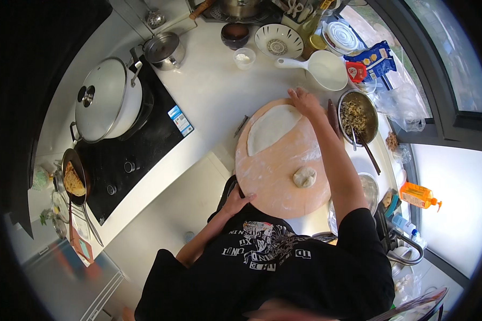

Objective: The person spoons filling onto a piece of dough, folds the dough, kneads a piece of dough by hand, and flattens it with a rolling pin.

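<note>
A round wooden board (281,168) dusted with flour lies before me, its near edge against my black shirt. My left hand (237,200) grips its near-left rim, thumb on top and fingers hidden beneath. At the far rim, my right hand (305,102) has its fingers curled around the edge, close to the dough. A folded half-moon of flat dough (273,128) lies on the board's far-left part. Closer to me sits a small gathered dough ball (304,177). Just right of the board is a dark rolling pin (333,118), partly hidden by my right arm.
Right of the board stands a metal bowl of chopped filling (354,114) with a spoon and chopsticks. A white ladle (329,70) and a patterned bowl (279,41) are behind. Leftward, a lidded pot (108,100) stands on the black cooktop (144,136), near a pan (78,176) holding folded flatbread.
</note>
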{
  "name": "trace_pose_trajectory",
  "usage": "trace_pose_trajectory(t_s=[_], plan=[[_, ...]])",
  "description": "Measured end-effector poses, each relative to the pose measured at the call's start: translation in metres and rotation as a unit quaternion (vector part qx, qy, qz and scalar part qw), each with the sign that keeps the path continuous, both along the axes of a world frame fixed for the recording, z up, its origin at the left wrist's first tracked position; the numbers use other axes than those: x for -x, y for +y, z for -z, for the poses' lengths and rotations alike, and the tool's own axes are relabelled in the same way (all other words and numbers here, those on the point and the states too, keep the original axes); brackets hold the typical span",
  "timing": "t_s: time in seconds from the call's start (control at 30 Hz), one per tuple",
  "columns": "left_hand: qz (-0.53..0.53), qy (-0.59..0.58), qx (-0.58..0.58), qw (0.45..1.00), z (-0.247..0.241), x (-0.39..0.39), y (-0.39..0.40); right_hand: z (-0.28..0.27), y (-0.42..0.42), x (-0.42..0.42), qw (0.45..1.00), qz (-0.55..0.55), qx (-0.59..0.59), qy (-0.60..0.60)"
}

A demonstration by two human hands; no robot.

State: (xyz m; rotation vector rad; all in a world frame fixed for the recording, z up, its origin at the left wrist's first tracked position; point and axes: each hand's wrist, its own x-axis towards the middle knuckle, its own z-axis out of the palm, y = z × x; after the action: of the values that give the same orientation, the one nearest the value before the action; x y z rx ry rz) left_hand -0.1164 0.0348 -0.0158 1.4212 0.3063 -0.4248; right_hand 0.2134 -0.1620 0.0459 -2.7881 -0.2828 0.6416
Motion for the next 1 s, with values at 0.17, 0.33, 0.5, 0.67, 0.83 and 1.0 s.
trace_pose_trajectory(t_s=[0.17, 0.33, 0.5, 0.67, 0.83, 1.0], plan=[[0.017, 0.045, 0.050, 0.998, -0.005, -0.011, 0.006, 0.019, -0.003, -0.015, 0.999, -0.001, 0.007, 0.039], [0.012, 0.005, 0.044, 0.999, 0.000, -0.001, 0.005, 0.023, 0.004, -0.019, 0.993, -0.059, 0.023, 0.095], [-0.007, 0.032, 0.105, 0.994, -0.023, -0.010, 0.005, 0.026, 0.023, -0.023, 0.997, -0.071, -0.006, 0.004], [-0.009, 0.042, 0.116, 0.992, -0.025, -0.006, 0.005, -0.016, 0.125, 0.008, 0.952, -0.246, 0.075, 0.166], [-0.001, 0.040, 0.106, 0.994, -0.016, -0.004, 0.002, 0.012, 0.145, 0.021, 0.948, -0.254, 0.067, 0.181], [0.013, 0.030, 0.115, 0.993, -0.017, -0.005, 0.003, 0.014, 0.143, 0.027, 0.962, -0.226, 0.059, 0.139]])
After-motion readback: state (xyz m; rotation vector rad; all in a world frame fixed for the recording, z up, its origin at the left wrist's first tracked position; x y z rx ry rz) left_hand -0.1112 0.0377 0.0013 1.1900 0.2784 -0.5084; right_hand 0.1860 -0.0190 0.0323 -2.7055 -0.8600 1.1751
